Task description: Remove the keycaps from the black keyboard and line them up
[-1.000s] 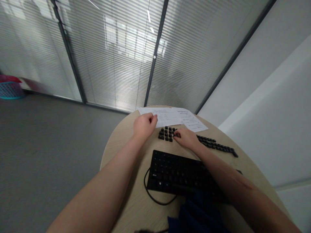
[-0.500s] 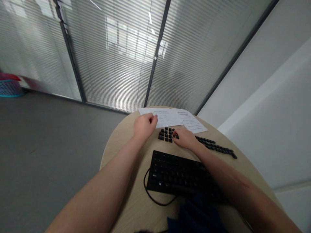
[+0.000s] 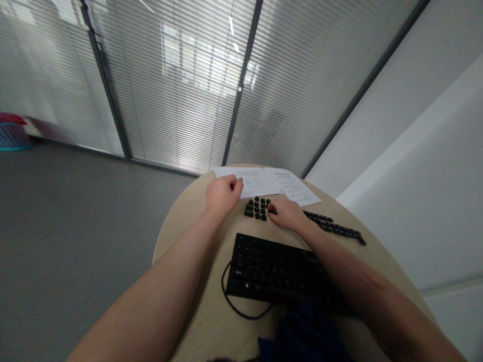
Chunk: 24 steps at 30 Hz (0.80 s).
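Note:
My left hand (image 3: 222,193) is curled into a loose fist over the left edge of the printed papers (image 3: 260,180); whatever its fingers may enclose is hidden. Just right of a cluster of loose black keycaps (image 3: 257,207), my right hand (image 3: 286,213) is bent down with its fingertips closed on a dark keycap (image 3: 272,211) at the cluster's edge. More keycaps lie in rows (image 3: 335,227) beyond my right wrist. Nearer to me is a black keyboard (image 3: 269,266), its right part hidden under my right forearm.
Everything lies on a round wooden table (image 3: 177,236). A black cable (image 3: 236,310) loops out from the keyboard's left side. Dark blue cloth (image 3: 305,334) shows at the near edge. Behind stand glass partitions with blinds (image 3: 181,110), and a blue basket (image 3: 14,137) sits far left.
The whole view has shifted very slightly. Both hands keep nearly the same place and pose, and the keycaps show no clear movement.

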Each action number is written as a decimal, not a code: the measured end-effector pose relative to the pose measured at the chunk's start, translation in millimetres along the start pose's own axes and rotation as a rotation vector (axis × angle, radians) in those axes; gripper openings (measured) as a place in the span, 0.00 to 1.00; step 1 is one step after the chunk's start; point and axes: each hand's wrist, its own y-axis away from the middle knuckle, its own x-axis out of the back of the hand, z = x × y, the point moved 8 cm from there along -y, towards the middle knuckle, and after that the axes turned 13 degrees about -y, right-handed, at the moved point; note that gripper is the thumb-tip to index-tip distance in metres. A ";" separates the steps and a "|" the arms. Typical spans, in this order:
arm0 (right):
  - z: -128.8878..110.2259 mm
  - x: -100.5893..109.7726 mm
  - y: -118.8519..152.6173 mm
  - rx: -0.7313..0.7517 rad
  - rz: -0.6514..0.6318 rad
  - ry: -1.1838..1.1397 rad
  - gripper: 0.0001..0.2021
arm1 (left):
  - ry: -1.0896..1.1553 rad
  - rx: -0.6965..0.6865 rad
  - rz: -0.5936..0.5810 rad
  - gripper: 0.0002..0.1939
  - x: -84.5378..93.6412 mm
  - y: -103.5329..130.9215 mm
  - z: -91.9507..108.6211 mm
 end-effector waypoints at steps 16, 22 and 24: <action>6.0 0.2 0.3 -0.012 0.004 -0.046 0.11 | 0.002 -0.007 -0.009 0.20 -2.4 -0.8 -0.2; 5.8 16.2 7.9 -0.013 0.059 -0.084 0.12 | -0.002 -0.005 -0.008 0.20 -0.4 -0.5 0.2; 8.9 35.4 17.7 0.003 0.169 -0.146 0.13 | 0.002 -0.010 0.000 0.20 -0.8 -0.9 -0.1</action>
